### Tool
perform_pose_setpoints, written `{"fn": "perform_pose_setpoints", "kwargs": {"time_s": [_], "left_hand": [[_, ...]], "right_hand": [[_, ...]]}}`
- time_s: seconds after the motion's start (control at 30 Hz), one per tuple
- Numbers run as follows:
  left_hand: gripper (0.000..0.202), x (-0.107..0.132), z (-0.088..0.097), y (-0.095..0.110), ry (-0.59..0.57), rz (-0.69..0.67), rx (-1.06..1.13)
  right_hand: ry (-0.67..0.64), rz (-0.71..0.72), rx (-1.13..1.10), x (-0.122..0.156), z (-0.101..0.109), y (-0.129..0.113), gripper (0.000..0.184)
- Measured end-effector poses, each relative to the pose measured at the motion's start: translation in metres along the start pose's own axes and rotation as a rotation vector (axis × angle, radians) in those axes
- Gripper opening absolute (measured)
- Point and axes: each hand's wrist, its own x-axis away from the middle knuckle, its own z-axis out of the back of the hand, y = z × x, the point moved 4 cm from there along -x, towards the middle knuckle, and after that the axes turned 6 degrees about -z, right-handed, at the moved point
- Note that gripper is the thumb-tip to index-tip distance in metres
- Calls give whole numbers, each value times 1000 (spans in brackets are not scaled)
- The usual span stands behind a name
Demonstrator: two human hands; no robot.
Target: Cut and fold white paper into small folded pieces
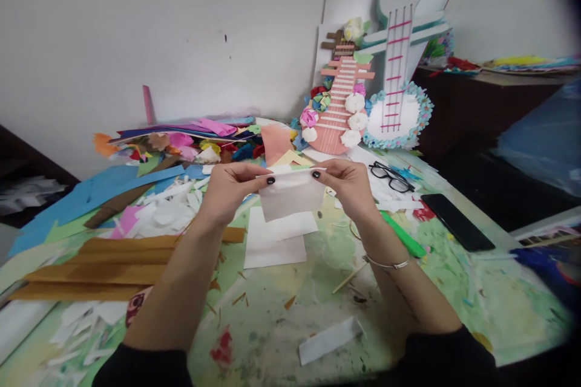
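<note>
I hold a small white sheet of paper (290,195) up in front of me, above the paint-stained table (281,314). My left hand (231,187) pinches its upper left corner, thumb on the near face. My right hand (342,181) pinches the upper right corner the same way. The sheet hangs slack between both hands. Below it lie two more white sheets (276,239), flat and overlapping on the table.
Brown paper strips (100,266) lie at the left, with a heap of coloured paper scraps (181,139) behind. Two paper guitar models (363,103) lean on the wall. Black glasses (390,175), a phone (456,221), a green tool (402,234) and a white strip (329,338) sit nearby.
</note>
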Motion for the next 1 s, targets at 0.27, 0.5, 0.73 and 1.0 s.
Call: {"fn": "perform_pose_setpoints", "kwargs": {"time_s": [0.27,0.5,0.73,1.0], "left_hand": [[22,0,0,-3,25,27,-4],[18,1,2,-5,32,68,-16],[24,3,-6,-2,-249,133,23],[24,9,-21,-2,-325,107,-55]], "right_hand": [[49,-19,46,2,0,-5,11],[53,-28,-8,2,2,-2,12],[-25,-4,33,5,-6,-5,15],[-226,-100,145,14,-28,0,16]]}}
